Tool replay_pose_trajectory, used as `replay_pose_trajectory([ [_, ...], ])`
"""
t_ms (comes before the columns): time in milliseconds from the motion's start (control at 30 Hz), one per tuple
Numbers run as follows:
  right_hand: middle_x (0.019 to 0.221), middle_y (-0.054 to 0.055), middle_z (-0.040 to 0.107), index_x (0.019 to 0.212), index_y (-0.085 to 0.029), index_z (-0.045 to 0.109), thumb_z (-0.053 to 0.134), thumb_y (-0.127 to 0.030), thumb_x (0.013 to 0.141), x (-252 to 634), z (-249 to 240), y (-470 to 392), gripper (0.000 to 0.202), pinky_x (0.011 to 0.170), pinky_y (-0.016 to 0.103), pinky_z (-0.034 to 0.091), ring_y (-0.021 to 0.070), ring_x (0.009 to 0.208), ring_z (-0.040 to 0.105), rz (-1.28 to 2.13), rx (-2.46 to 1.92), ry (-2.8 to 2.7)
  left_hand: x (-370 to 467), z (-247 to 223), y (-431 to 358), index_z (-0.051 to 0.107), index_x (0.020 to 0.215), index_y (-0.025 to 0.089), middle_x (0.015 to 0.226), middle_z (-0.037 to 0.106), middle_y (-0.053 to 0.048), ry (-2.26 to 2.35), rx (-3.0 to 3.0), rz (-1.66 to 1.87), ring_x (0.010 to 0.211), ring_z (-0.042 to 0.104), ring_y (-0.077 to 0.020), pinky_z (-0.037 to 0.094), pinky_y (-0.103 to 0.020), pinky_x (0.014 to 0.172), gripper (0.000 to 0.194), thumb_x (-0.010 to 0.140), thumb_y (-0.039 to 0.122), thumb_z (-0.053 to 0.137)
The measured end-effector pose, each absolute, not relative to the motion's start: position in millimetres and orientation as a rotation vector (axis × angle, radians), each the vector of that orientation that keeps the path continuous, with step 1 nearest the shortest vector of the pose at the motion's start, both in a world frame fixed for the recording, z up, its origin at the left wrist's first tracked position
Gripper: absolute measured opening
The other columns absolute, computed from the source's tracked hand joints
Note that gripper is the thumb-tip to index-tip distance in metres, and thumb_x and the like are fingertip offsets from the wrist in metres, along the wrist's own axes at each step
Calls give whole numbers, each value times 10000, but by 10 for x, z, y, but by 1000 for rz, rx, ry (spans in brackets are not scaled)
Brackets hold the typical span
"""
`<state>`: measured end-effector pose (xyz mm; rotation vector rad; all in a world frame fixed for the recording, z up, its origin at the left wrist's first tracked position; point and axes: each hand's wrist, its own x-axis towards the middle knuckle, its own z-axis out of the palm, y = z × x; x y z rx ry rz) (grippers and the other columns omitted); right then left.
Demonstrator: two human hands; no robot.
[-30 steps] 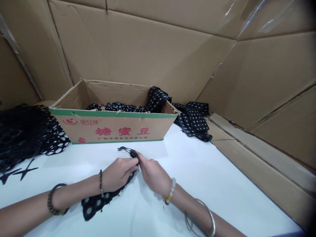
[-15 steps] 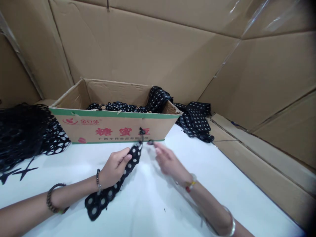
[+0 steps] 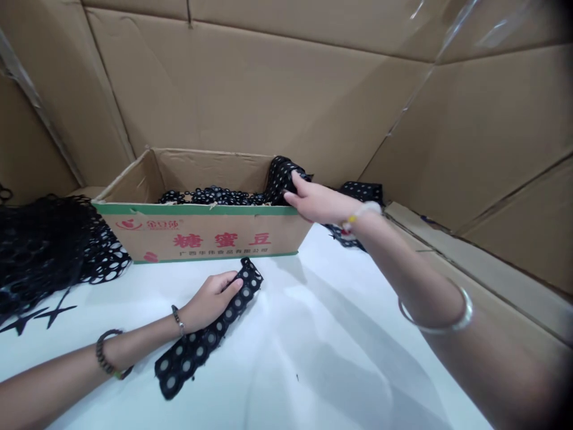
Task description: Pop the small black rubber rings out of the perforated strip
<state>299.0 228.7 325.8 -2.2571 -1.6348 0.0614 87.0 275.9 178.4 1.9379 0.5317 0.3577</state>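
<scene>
Low on the white table, my left hand (image 3: 215,301) pinches a black strip with pale round dots (image 3: 210,337), which slants down to the lower left. My right hand (image 3: 311,200) reaches over the right end of an open cardboard box (image 3: 219,230) with a green rim. Its fingers are apart and lie against the folded black dotted fabric (image 3: 280,179) draped over that end. Whether they grip the fabric cannot be made out. Black ring-shaped pieces (image 3: 215,194) lie inside the box.
A heap of black holed netting (image 3: 40,251) is on the left, with black star-shaped scraps (image 3: 56,310) before it. More dotted fabric (image 3: 362,191) lies right of the box, partly behind my right arm. Cardboard walls (image 3: 277,89) stand behind and to the right.
My right hand has moved from near the strip's upper end up to the fabric at the box's right end. The small dark piece at its fingertips no longer shows. My left hand keeps the strip.
</scene>
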Motion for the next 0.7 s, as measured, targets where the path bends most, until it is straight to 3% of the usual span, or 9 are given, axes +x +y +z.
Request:
replay_pose_trajectory([
  [67,638,64,564,1368,-60,40,339,-415,852,3018,3398,2403,694,511,299,384,153,467,458,264,-2537,-1587,868,1785,2756,391,664,170,632,385,38,533,1948,357,607,365,-103,319,-216,579,295,841,395,320],
  [133,674,81,577,1360,-42,-39,319,-403,861,2966,3479,2401,712,506,294,376,169,483,477,227,-2612,-1570,866,1779,2754,377,654,170,623,378,40,527,1966,347,602,363,-103,314,-215,571,295,841,392,321],
  [200,691,82,575,1354,-40,-17,309,-385,867,2826,3470,2294,680,517,277,367,175,520,494,28,-2533,-1565,865,1770,2753,377,654,170,623,382,40,513,1978,347,608,368,-104,314,-216,576,292,843,386,319],
  [300,666,50,554,1321,-100,135,235,-354,896,2507,3226,2018,505,537,243,339,160,536,496,-278,-2237,-1596,868,1762,2752,385,656,169,630,398,39,500,1976,379,625,383,-108,322,-217,597,286,846,372,317],
  [433,555,5,513,1225,-174,293,185,-326,909,2168,2593,1684,367,465,205,231,146,463,465,68,-2194,-1857,873,1761,2756,407,661,167,630,423,41,477,1985,417,617,387,-104,317,-213,594,276,847,351,321],
  [567,597,15,544,1249,-203,259,195,-325,910,2118,2140,1590,366,485,210,217,167,553,515,308,-2227,-1861,866,1755,2762,428,670,167,627,440,43,468,2016,437,613,396,-103,314,-211,588,264,851,326,320],
  [700,604,4,555,1287,-240,193,190,-341,906,2148,2043,1601,394,485,217,221,174,555,526,373,-2226,-1835,859,1754,2762,418,661,168,616,436,44,481,2054,448,601,394,-102,312,-213,579,261,852,316,322],
])
